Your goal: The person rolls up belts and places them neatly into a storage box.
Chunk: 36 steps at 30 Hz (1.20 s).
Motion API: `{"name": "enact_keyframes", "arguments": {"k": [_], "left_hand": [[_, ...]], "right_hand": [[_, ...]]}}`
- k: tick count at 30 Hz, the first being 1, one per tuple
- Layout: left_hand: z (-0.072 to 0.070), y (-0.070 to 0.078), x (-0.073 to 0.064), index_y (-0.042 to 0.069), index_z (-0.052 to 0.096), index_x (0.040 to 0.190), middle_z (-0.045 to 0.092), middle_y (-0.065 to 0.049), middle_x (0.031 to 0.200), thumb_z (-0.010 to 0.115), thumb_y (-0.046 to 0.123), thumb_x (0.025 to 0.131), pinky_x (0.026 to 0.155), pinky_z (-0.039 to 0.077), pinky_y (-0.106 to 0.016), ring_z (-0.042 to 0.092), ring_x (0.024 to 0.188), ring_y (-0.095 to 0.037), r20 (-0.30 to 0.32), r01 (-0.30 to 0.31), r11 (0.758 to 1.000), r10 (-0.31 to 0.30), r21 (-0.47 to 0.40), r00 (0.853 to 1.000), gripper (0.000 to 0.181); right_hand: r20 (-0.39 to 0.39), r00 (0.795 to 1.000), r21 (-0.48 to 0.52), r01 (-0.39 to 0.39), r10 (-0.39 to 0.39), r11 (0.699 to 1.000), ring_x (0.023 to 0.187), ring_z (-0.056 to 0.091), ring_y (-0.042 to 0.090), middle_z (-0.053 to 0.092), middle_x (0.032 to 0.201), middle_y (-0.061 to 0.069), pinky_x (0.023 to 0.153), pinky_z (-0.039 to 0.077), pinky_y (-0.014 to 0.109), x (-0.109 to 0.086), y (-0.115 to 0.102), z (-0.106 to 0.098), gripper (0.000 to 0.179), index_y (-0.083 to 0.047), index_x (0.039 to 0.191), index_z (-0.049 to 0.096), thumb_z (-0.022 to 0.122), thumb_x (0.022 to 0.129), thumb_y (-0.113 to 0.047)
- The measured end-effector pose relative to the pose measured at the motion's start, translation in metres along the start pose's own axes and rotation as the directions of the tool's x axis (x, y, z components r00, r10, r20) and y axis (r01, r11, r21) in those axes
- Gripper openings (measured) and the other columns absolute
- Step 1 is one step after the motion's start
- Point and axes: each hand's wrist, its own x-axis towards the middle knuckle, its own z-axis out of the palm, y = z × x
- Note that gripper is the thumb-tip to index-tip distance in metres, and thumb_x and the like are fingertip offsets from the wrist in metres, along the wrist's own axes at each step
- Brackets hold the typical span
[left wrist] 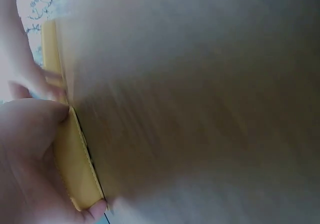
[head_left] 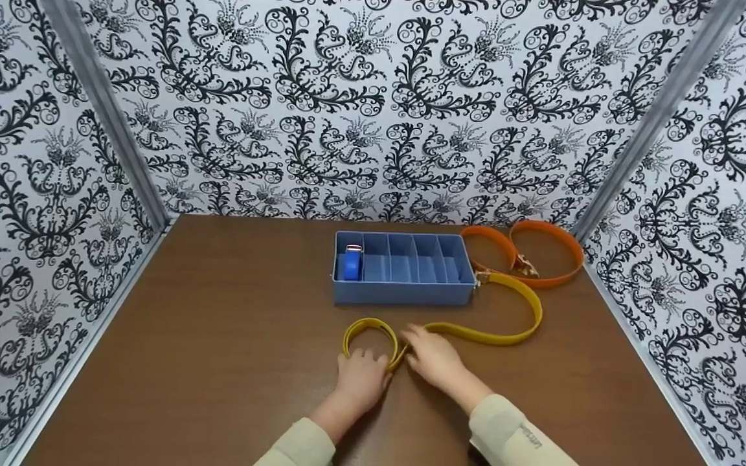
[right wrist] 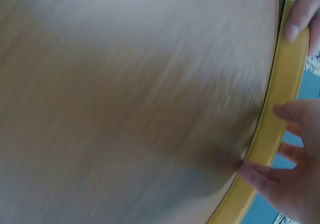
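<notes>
A yellow belt stands on its edge on the brown table, its near end bent into a round coil. My left hand grips the near side of that coil, and the left wrist view shows the yellow belt between its thumb and fingers. Just right of the coil, my right hand pinches the strap, with fingers on both faces of the yellow belt in the right wrist view. The belt's far end, with a metal fitting, lies against the box's right corner.
Behind the hands stands a blue-grey box with several compartments. A rolled blue belt with a metal buckle sits in its leftmost compartment. To the box's right lies an orange belt in loops. Patterned walls enclose the table.
</notes>
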Motion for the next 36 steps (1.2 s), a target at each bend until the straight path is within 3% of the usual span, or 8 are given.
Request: {"name": "enact_keyframes", "arguments": {"k": [4, 9, 16, 19, 23, 30, 34, 36], "left_hand": [[0.0, 0.0, 0.001, 0.018, 0.064, 0.104, 0.062, -0.006, 0.097, 0.061, 0.042, 0.093, 0.074, 0.044, -0.055, 0.057, 0.094, -0.027, 0.015, -0.027, 1.0, 0.027, -0.005, 1.0, 0.027], [-0.002, -0.017, 0.003, 0.016, 0.063, 0.104, 0.062, -0.005, 0.1, 0.062, 0.045, 0.092, 0.075, 0.044, -0.05, 0.056, 0.097, -0.025, 0.035, -0.119, 0.993, 0.12, -0.019, 0.992, 0.031], [-0.011, -0.048, 0.006, 0.017, 0.062, 0.093, 0.059, -0.001, 0.092, 0.06, 0.053, 0.09, 0.074, 0.047, -0.042, 0.054, 0.091, -0.022, 0.044, -0.328, 0.944, 0.329, -0.018, 0.943, 0.036], [-0.01, -0.053, 0.008, 0.018, 0.061, 0.089, 0.057, 0.0, 0.089, 0.059, 0.056, 0.09, 0.072, 0.047, -0.039, 0.053, 0.088, -0.021, 0.048, -0.377, 0.926, 0.377, -0.025, 0.925, 0.038], [-0.007, -0.062, 0.011, 0.019, 0.062, 0.089, 0.057, 0.001, 0.089, 0.055, 0.06, 0.089, 0.073, 0.047, -0.038, 0.051, 0.087, -0.02, 0.074, -0.398, 0.916, 0.401, -0.054, 0.913, 0.042], [-0.009, -0.078, 0.015, 0.02, 0.063, 0.09, 0.058, 0.0, 0.093, 0.054, 0.06, 0.09, 0.076, 0.046, -0.038, 0.051, 0.09, -0.021, 0.107, -0.385, 0.919, 0.393, -0.084, 0.913, 0.042], [-0.012, -0.085, 0.015, 0.018, 0.063, 0.09, 0.058, -0.002, 0.093, 0.055, 0.058, 0.09, 0.076, 0.046, -0.038, 0.052, 0.089, -0.022, 0.089, -0.401, 0.911, 0.409, -0.094, 0.908, 0.041], [-0.012, -0.089, 0.014, 0.017, 0.064, 0.091, 0.058, -0.002, 0.092, 0.057, 0.058, 0.09, 0.078, 0.047, -0.039, 0.052, 0.089, -0.023, 0.078, -0.393, 0.915, 0.4, -0.088, 0.913, 0.041]], "right_hand": [[0.029, 0.996, -0.025, 0.086, -0.085, 0.996, 0.102, 0.062, 0.034, 0.061, 0.118, 0.016, 0.087, 0.05, 0.047, -0.001, -0.011, 0.004, 0.036, 0.003, 0.119, 0.064, 0.067, 0.088, -0.016], [0.023, 0.98, -0.151, 0.197, -0.196, 0.969, 0.087, 0.062, 0.026, 0.06, 0.1, 0.01, 0.078, 0.052, 0.04, -0.007, -0.014, 0.006, 0.029, -0.004, 0.1, 0.069, 0.073, 0.087, -0.03], [-0.002, 0.919, -0.151, 0.388, -0.393, 0.909, 0.075, 0.055, 0.018, 0.055, 0.084, 0.001, 0.069, 0.048, 0.033, -0.012, -0.011, 0.003, 0.025, -0.012, 0.081, 0.068, 0.07, 0.089, -0.036], [-0.012, 0.898, -0.143, 0.434, -0.44, 0.89, 0.073, 0.054, 0.017, 0.053, 0.083, 0.0, 0.067, 0.048, 0.031, -0.017, -0.007, 0.002, 0.026, -0.013, 0.079, 0.069, 0.07, 0.089, -0.036], [-0.01, 0.873, -0.123, 0.482, -0.487, 0.867, 0.069, 0.05, 0.014, 0.05, 0.08, -0.001, 0.063, 0.045, 0.029, -0.022, 0.0, 0.001, 0.028, -0.012, 0.077, 0.07, 0.069, 0.09, -0.037], [0.003, 0.858, -0.055, 0.513, -0.514, 0.857, 0.072, 0.052, 0.012, 0.054, 0.083, -0.002, 0.065, 0.047, 0.026, -0.029, 0.017, -0.005, 0.024, -0.011, 0.081, 0.073, 0.068, 0.091, -0.033], [-0.04, 0.822, -0.03, 0.567, -0.568, 0.823, 0.073, 0.055, 0.012, 0.058, 0.084, 0.0, 0.068, 0.048, 0.025, -0.029, 0.024, -0.006, 0.021, -0.01, 0.082, 0.074, 0.07, 0.091, -0.028], [-0.064, 0.806, -0.021, 0.588, -0.588, 0.809, 0.073, 0.056, 0.012, 0.058, 0.083, 0.0, 0.068, 0.049, 0.025, -0.029, 0.026, -0.006, 0.019, -0.009, 0.081, 0.074, 0.071, 0.089, -0.026]]}}
